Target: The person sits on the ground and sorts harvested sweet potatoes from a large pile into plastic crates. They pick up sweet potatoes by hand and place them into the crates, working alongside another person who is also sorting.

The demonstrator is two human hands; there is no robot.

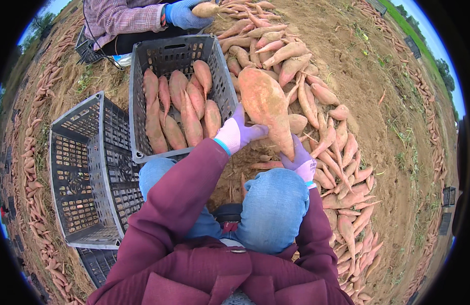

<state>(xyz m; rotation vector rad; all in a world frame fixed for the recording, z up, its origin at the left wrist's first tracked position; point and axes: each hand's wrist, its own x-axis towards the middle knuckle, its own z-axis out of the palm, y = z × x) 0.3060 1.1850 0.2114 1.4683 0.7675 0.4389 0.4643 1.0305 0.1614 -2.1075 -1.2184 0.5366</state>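
Observation:
A very large sweet potato is held up between my two gloved hands, its thick end pointing away from me. My left hand, in a purple and pale pink glove, grips its left side with the thumb across it. My right hand, gloved alike, holds the narrow lower tip. Just left of my left hand stands a black plastic crate with several sweet potatoes lying lengthwise in it. Under and beyond the held one runs a long heap of sweet potatoes on the soil.
Nested black plastic crates lie at the left, another crate below them. A co-worker's blue-gloved hand holds a sweet potato at the top. The heap curves down my right side over bare soil. More rows of sweet potatoes lie farther off.

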